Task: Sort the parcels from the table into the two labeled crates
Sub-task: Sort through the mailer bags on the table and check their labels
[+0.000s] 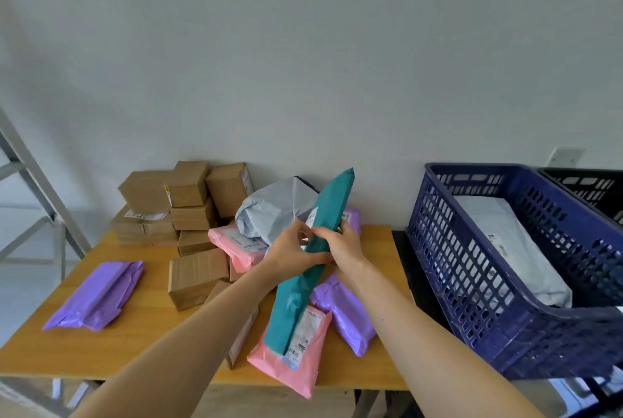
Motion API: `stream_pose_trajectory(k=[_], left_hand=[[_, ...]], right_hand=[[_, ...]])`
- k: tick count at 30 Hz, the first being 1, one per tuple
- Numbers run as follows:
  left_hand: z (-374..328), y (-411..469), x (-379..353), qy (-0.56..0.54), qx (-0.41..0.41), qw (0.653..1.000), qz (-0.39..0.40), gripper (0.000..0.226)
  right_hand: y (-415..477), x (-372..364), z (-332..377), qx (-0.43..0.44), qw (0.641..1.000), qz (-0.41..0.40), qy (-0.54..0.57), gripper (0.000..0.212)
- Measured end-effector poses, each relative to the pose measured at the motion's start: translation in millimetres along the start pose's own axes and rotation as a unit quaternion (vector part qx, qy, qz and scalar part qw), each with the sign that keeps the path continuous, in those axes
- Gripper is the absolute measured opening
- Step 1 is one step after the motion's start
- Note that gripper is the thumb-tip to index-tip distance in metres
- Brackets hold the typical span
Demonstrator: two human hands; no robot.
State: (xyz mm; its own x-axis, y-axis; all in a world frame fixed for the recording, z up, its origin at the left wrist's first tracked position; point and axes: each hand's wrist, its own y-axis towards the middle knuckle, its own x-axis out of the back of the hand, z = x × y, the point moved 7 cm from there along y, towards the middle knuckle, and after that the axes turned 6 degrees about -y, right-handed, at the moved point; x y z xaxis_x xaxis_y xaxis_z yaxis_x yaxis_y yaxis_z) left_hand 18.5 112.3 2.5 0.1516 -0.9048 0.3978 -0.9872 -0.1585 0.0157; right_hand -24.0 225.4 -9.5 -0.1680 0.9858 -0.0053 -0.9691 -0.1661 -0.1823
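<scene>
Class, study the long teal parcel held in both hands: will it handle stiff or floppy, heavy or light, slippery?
Probably fairly stiff: the teal parcel runs straight although the left hand and right hand grip only its middle. Likely light, as a loose finger grip seems enough. Its smooth plastic wrap may slip.

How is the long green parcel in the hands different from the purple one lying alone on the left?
The teal parcel is long and narrow; the purple parcel is shorter and wider. The teal parcel is tilted up in the air, gripped by the left hand and right hand; the purple parcel lies flat on the table, untouched. Both look like soft plastic mailing bags.
</scene>
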Motion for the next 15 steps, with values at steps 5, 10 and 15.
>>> stream_pose_trajectory(k=[5, 10, 15], left_hand=[[-1.0, 1.7, 6.2, -0.012, -0.008, 0.999, 0.047, 0.034], [5.2, 5.9, 37.1, 0.021, -0.029, 0.999, 0.006, 0.035], [28.0, 9.9, 67.9, 0.038, 0.05, 0.997, -0.041, 0.063]], right_hand=[[-0.9, 10.1, -2.8, -0.014, 1.0, -0.017, 0.017, 0.036], [-5.2, 13.9, -4.1, -0.04, 0.996, -0.01, 0.076, 0.028], [-12.8, 17.3, 4.5, -0.03, 0.993, 0.017, 0.112, 0.031]])
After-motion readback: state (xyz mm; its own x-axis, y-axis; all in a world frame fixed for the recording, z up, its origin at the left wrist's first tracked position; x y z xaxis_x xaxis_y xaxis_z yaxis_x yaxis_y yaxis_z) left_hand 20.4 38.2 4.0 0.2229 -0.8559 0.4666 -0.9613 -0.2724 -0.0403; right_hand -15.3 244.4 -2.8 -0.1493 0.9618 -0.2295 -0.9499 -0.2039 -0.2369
